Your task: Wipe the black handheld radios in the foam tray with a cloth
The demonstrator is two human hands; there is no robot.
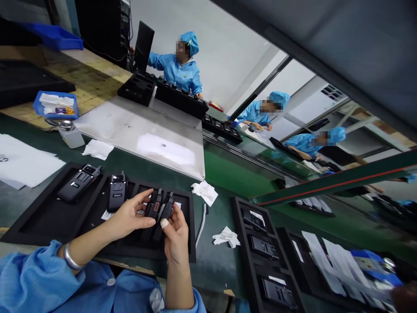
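Okay, I'm pinching a first radio point(153, 210) in left fingers point(146, 223), second radio point(168, 206) in right fingers point(180, 214), over the black tray point(39, 217), presumably so narrow sides are showing.

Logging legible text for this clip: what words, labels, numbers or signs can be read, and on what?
"Alton" or "Aiton", letters soft: handheld device beside the left hand.
Logo, too blurred to read: far-left device.
Small dark symbol, unclear: white sheet on the pale board.
Dark symbol, unclear: white papers.
No numbers readable.
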